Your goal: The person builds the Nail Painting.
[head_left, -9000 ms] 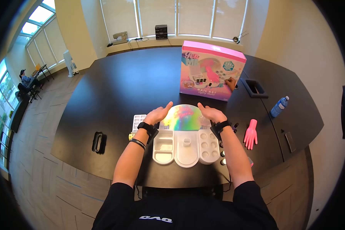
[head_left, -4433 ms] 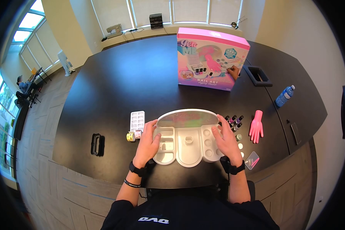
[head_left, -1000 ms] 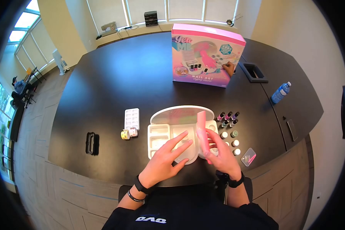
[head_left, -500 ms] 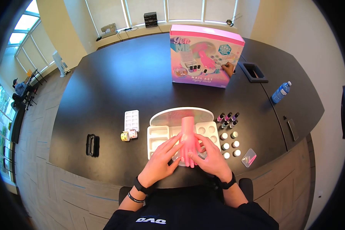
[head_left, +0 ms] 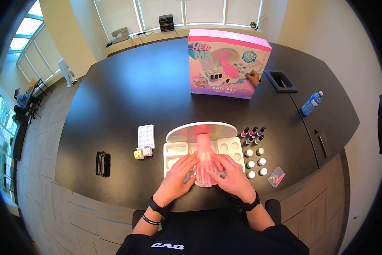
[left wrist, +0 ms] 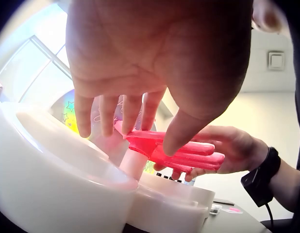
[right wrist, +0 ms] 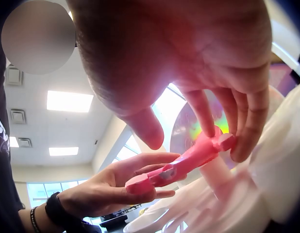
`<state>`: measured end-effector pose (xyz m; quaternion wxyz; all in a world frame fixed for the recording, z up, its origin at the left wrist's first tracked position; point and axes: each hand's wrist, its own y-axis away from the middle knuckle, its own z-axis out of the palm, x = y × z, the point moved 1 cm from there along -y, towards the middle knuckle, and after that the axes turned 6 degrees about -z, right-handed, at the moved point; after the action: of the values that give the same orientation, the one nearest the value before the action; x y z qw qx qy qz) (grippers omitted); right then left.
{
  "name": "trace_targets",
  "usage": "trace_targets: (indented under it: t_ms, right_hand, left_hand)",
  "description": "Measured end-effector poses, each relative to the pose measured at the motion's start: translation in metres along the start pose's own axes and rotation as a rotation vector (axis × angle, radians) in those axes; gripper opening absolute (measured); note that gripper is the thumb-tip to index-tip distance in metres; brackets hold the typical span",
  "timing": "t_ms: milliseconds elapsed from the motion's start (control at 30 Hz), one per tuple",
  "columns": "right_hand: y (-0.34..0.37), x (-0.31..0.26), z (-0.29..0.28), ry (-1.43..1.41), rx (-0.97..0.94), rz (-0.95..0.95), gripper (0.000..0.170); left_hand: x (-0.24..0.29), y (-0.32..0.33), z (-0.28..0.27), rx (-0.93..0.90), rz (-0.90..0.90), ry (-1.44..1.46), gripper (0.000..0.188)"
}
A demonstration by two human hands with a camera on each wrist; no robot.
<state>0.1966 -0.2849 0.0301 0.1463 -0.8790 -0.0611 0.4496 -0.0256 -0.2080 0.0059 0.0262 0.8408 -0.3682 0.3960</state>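
A pink model hand [head_left: 203, 148] stands over the middle of the white nail-art tray [head_left: 166, 158], fingers toward the person. In the left wrist view it sits atop a pale post [left wrist: 133, 164]. My left hand [head_left: 177, 176] lies along its left side, fingers fairly straight and fingertips at its edge. On the other side, my right hand [head_left: 233, 179] has its fingertips by the model's thumb, with its own thumb apart from the pink surface in the right wrist view. A rounded panel with a shiny rainbow face [right wrist: 181, 127] rises at the tray's back.
Right of the tray stand several nail polish bottles [head_left: 253, 131], white-lidded pots [head_left: 262, 161] and a small clear case [head_left: 276, 177]. To the left are a white compartment tray [head_left: 146, 135], tape rolls [head_left: 138, 154] and a black object [head_left: 100, 163]. Behind are a box [head_left: 225, 63] and water bottle [head_left: 312, 103].
The pink model hand, earlier on the table at right, was carried upright in the right hand, then turned and brought over the tray's middle. Both hands now flank it.
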Motion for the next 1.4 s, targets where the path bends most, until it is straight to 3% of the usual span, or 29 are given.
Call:
trace_targets:
  t_ms: [1400]
  right_hand:
    - [-0.0046, 0.0024, 0.0038, 0.183, -0.088, 0.034, 0.045]
  left_hand:
    - [-0.0062, -0.0009, -0.0011, -0.103, -0.069, -0.059, 0.060]
